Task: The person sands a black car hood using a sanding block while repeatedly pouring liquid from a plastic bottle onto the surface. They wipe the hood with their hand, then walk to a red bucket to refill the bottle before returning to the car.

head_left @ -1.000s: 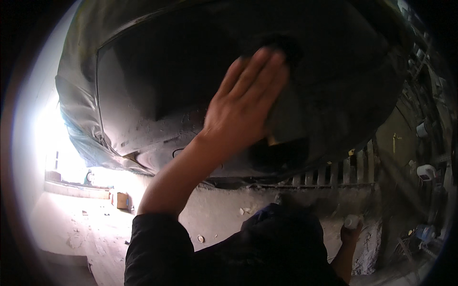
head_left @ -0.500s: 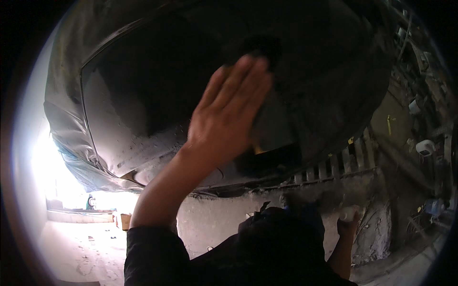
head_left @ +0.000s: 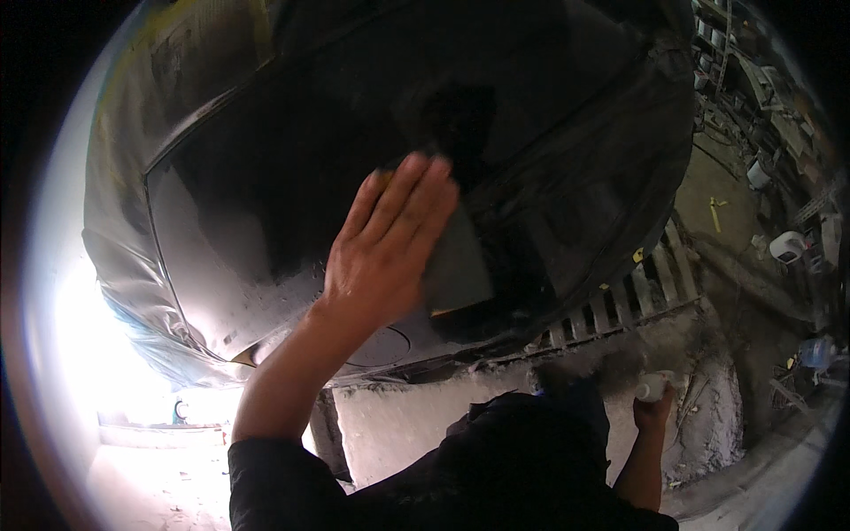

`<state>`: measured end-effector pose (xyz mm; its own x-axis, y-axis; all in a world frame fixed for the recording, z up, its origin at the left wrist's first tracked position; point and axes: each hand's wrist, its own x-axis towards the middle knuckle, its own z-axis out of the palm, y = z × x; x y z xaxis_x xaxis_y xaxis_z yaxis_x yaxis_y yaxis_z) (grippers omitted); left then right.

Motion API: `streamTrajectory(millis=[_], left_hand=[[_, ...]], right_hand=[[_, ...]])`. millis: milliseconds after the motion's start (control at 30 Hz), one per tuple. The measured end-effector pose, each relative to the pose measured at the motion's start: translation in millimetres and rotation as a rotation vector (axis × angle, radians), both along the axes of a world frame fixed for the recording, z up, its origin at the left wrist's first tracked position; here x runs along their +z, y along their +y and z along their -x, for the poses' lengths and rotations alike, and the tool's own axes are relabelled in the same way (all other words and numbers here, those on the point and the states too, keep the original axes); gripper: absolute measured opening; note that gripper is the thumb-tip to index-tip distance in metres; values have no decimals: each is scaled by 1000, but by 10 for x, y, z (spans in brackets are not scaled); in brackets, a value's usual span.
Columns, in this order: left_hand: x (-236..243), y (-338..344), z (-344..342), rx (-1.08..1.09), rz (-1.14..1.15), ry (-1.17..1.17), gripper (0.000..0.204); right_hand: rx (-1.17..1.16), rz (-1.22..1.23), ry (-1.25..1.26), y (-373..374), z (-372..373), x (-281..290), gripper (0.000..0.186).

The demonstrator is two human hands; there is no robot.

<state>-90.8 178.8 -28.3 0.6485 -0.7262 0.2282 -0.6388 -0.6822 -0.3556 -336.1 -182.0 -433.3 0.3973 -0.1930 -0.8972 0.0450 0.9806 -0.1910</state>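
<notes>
My left hand [head_left: 376,243] lies flat against a glossy black car panel [head_left: 248,221], its fingers stretched and close together. A dark grey sheet, looking like sandpaper [head_left: 462,270], sticks out from under the palm on the right, with a pale yellowish lower edge. A yellowish bit also shows by the fingertips; the thumb is hidden. Small wet-looking specks dot the panel left of the wrist. Lower right, away from the car, my right hand [head_left: 653,411] is closed round a white plastic bottle [head_left: 652,386].
Crinkled masking film [head_left: 124,257] covers the car's left side. Below the panel are a slatted wooden pallet [head_left: 624,305] and a pale concrete surface [head_left: 398,434]. Cluttered shelving [head_left: 779,115] and a white jug [head_left: 786,247] stand at the right.
My left hand has slid down and left over the panel, and the grey sheet has moved with it. The right hand still holds the bottle, in nearly the same place. The view has shifted slightly.
</notes>
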Motion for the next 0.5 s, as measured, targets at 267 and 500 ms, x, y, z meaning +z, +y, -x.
streamTrajectory(millis=[267,500], left_hand=[[30,-627,-305,-72,76,-46,66],[-40,5,21,64,-19,-21,74]], right_hand=[[72,39,-21,17,-31,-31,36],[92,59,25,4,-83,48,38]])
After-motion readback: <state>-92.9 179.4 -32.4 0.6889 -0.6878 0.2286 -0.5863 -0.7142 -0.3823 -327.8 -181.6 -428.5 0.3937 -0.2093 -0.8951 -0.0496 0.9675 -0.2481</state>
